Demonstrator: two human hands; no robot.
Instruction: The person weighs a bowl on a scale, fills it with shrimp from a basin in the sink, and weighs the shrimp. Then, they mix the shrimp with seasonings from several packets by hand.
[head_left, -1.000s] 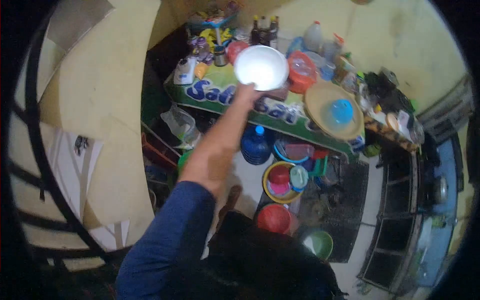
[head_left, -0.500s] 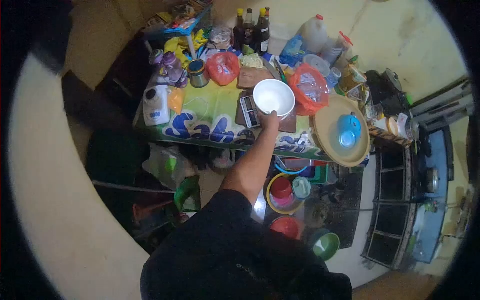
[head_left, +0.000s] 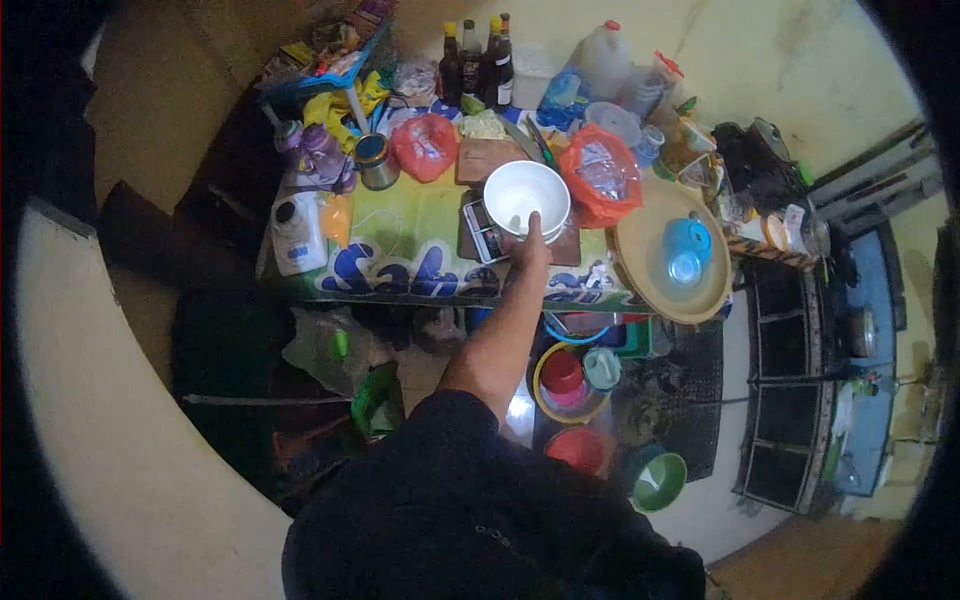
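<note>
My left hand (head_left: 531,250) is closed on the near rim of a white bowl (head_left: 527,195), with the thumb over the rim and the other fingers mostly hidden. Another white rim shows just under the bowl, perhaps a second bowl. A small kitchen scale (head_left: 484,233) lies at the bowl's left, partly covered by it, on a brown board (head_left: 567,249). Behind the bowl is a wooden board (head_left: 484,160) with pale food on it and a knife beside it. An orange-red plastic bag (head_left: 603,180) sits right of the bowl. My right hand is out of view.
A large tan tray (head_left: 640,265) holds a blue-lidded container (head_left: 688,250) at the right. To the left stand a white jug (head_left: 298,235), a metal canister (head_left: 376,162) and a red bag (head_left: 424,147). Bottles (head_left: 471,65) line the back; basins (head_left: 573,385) sit below the table.
The whole view has shifted slightly, with the table's things now farther left. My left hand still grips the bowl, its thumb now reaching farther over the rim.
</note>
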